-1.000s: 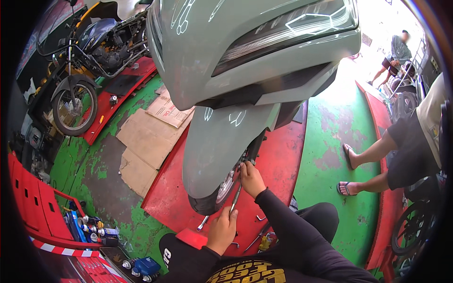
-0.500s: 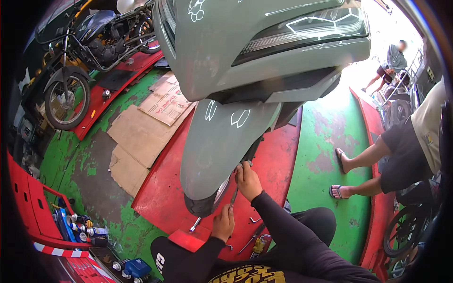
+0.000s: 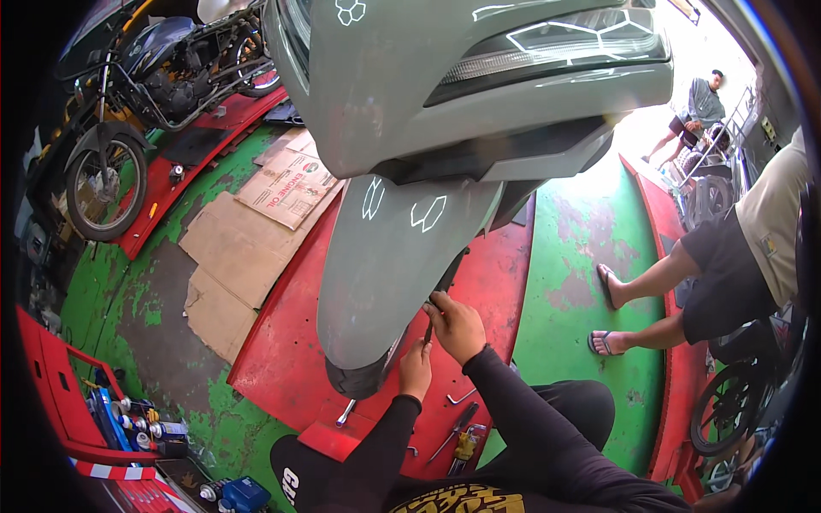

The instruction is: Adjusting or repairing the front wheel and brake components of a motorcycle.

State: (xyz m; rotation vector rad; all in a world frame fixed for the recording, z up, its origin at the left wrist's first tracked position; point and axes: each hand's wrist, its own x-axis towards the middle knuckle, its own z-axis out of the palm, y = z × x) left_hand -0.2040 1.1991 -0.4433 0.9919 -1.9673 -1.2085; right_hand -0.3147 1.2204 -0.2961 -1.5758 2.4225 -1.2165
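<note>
A grey scooter front with its mudguard (image 3: 389,265) stands over a red lift platform (image 3: 295,342), its front tyre (image 3: 357,381) showing below. To the right of the wheel, my right hand (image 3: 460,330) has its fingers closed at the end of a slim dark metal tool (image 3: 428,332). My left hand (image 3: 416,373), just below and nearer to me, pinches the tool's lower part. Whatever the tool's far end touches is hidden behind my fingers and the mudguard. A chrome-ended tool (image 3: 345,414) lies under the tyre.
By my knees lie a hex key (image 3: 462,397), a screwdriver (image 3: 465,417) and a yellow-handled tool (image 3: 466,445). Flattened cardboard (image 3: 227,265) covers floor at left, near a red tool cabinet (image 3: 53,376). A person in sandals (image 3: 727,265) stands at right; another sits farther back.
My left hand has moved up and forward along the tool, closer to my right hand. The right hand stays beside the wheel, turned slightly. The whole view has shifted a little.
</note>
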